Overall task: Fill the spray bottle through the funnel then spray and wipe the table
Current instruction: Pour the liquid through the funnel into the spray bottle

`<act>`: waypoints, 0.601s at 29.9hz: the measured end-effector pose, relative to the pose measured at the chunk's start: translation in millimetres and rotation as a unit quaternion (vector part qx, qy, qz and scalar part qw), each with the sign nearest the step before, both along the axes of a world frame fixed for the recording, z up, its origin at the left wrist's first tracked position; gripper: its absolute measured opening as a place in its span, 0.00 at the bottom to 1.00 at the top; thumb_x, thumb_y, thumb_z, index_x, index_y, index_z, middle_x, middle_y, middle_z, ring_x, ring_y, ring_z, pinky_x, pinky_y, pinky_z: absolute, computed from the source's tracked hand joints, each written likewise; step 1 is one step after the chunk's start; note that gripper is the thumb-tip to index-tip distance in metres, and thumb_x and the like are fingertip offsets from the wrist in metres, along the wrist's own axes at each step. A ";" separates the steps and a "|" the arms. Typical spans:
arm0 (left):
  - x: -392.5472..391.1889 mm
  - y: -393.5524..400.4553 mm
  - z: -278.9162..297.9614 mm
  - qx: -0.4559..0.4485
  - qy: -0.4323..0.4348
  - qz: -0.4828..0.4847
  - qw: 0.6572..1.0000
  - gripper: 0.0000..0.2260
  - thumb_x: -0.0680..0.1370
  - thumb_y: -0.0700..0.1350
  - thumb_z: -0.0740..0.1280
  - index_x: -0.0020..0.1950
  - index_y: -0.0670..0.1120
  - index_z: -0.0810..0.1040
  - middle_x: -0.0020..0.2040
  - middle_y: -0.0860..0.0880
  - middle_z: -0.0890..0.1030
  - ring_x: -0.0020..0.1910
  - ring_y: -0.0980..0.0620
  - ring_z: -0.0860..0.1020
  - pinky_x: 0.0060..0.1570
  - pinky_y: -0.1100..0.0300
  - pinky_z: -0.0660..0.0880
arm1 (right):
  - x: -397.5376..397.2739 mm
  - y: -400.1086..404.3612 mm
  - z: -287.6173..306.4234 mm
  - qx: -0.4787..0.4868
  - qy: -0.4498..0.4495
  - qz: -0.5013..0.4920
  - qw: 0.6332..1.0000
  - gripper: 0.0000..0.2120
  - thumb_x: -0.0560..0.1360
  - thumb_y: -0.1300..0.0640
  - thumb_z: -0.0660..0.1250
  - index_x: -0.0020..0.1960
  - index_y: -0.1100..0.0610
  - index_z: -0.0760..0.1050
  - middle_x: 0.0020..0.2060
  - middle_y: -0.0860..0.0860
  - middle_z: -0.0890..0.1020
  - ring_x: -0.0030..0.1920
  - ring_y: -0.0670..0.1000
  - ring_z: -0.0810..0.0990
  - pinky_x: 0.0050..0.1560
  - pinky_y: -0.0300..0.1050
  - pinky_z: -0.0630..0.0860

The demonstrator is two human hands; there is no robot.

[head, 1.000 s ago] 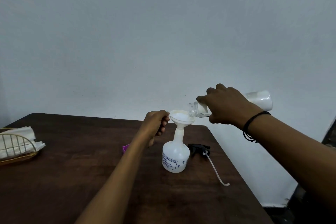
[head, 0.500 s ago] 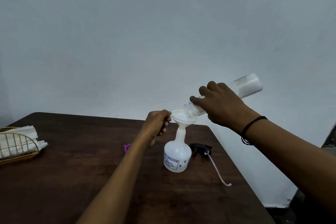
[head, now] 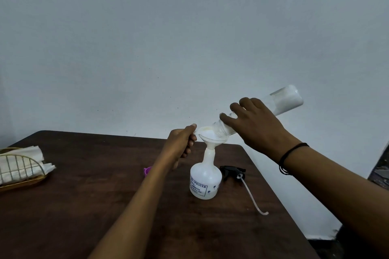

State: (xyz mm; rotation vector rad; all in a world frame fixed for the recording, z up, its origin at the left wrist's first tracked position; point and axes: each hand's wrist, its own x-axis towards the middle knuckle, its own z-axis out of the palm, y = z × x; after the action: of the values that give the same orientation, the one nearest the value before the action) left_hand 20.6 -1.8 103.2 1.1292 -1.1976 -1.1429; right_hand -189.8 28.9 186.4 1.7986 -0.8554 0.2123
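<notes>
Two hands, perhaps pouring: funnel (head: pixel 213 137)

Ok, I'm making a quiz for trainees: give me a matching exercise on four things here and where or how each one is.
Things:
1. funnel
2. sprayer head
3. clear bottle
4. napkins

States:
A. lying on the table, right of the spray bottle
B. tilted, mouth down over the funnel, held by the right hand
C. seated in the spray bottle's neck, steadied by the left hand
D. in a wire holder at the table's left edge

Pairs: 1-C, 2-A, 3-B, 4-D
</notes>
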 end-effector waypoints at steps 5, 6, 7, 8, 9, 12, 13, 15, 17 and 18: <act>4.8 -3.4 -1.6 -0.006 -0.016 0.027 0.999 0.18 0.79 0.57 0.64 0.38 0.45 0.76 0.30 0.51 0.73 0.25 0.53 0.69 0.28 0.61 0.64 | -2.9 7.8 -9.3 0.039 -0.110 -0.023 0.993 0.30 0.55 0.67 0.70 0.58 0.58 0.80 0.43 0.57 0.80 0.39 0.60 0.76 0.36 0.48 0.68; 6.9 -4.4 -2.2 -0.008 -0.024 0.036 0.999 0.18 0.79 0.57 0.64 0.38 0.44 0.76 0.30 0.50 0.74 0.25 0.53 0.69 0.29 0.61 0.65 | -3.2 10.4 -12.1 0.054 -0.136 -0.038 0.989 0.31 0.54 0.65 0.73 0.58 0.58 0.79 0.42 0.56 0.80 0.38 0.60 0.75 0.35 0.47 0.65; 9.4 -5.5 -2.8 -0.010 -0.032 0.046 0.998 0.18 0.79 0.57 0.64 0.37 0.44 0.77 0.30 0.50 0.74 0.25 0.53 0.70 0.30 0.61 0.65 | -3.5 12.9 -15.6 0.069 -0.162 -0.051 0.983 0.32 0.54 0.62 0.74 0.59 0.57 0.79 0.41 0.56 0.79 0.38 0.59 0.74 0.35 0.46 0.63; 12.1 -6.8 -3.9 -0.012 -0.042 0.056 0.997 0.18 0.79 0.57 0.64 0.37 0.45 0.77 0.30 0.50 0.75 0.26 0.52 0.71 0.31 0.60 0.66 | -3.2 16.0 -19.1 0.084 -0.189 -0.061 0.977 0.31 0.56 0.60 0.74 0.60 0.57 0.78 0.41 0.55 0.79 0.37 0.59 0.74 0.34 0.46 0.63; 15.2 -8.1 -5.1 -0.015 -0.056 0.067 0.996 0.18 0.78 0.57 0.65 0.37 0.45 0.78 0.31 0.50 0.75 0.27 0.52 0.72 0.31 0.60 0.67 | -2.6 19.9 -23.1 0.098 -0.216 -0.067 0.969 0.30 0.58 0.58 0.73 0.61 0.56 0.77 0.41 0.55 0.78 0.38 0.59 0.73 0.34 0.46 0.65; 24.5 -12.8 -8.6 -0.039 -0.114 0.094 0.988 0.17 0.78 0.55 0.65 0.37 0.44 0.80 0.31 0.50 0.78 0.28 0.51 0.74 0.31 0.61 0.69 | 3.8 38.6 -35.5 0.175 -0.325 -0.062 0.927 0.27 0.67 0.52 0.70 0.65 0.53 0.73 0.46 0.53 0.77 0.45 0.58 0.74 0.38 0.48 0.72; 28.0 -15.1 -10.6 -0.050 -0.144 0.108 0.982 0.18 0.78 0.54 0.65 0.37 0.42 0.81 0.31 0.49 0.78 0.29 0.51 0.75 0.31 0.61 0.70 | 7.3 45.0 -39.7 0.206 -0.375 -0.052 0.902 0.25 0.69 0.49 0.68 0.65 0.51 0.71 0.47 0.52 0.76 0.48 0.57 0.74 0.40 0.48 0.74; 36.4 -20.9 -17.2 -0.069 -0.232 0.139 0.960 0.19 0.78 0.53 0.66 0.37 0.39 0.80 0.31 0.48 0.79 0.31 0.50 0.75 0.33 0.59 0.70 | 15.4 55.9 -48.9 0.238 -0.462 -0.001 0.854 0.20 0.70 0.47 0.67 0.60 0.47 0.70 0.46 0.48 0.76 0.49 0.53 0.74 0.40 0.48 0.74; 47.4 -26.1 -24.6 -0.059 -0.334 0.136 0.931 0.19 0.77 0.55 0.67 0.35 0.41 0.76 0.32 0.49 0.77 0.34 0.49 0.75 0.35 0.58 0.68 | 24.9 62.1 -59.1 0.235 -0.521 0.072 0.817 0.17 0.69 0.46 0.68 0.57 0.45 0.71 0.45 0.45 0.77 0.47 0.49 0.76 0.40 0.45 0.75; 53.3 -28.8 -28.3 -0.035 -0.386 0.121 0.914 0.17 0.76 0.56 0.68 0.37 0.44 0.75 0.34 0.49 0.78 0.38 0.48 0.76 0.37 0.58 0.70 | 30.7 64.0 -64.6 0.231 -0.547 0.108 0.797 0.18 0.69 0.45 0.69 0.58 0.45 0.72 0.46 0.45 0.78 0.47 0.47 0.76 0.42 0.44 0.76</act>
State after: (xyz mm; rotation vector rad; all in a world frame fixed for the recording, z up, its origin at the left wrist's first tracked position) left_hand 73.9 -30.6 74.9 1.6947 -1.6087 -0.4420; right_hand -159.2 92.9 121.9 2.1879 -1.5869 1.4021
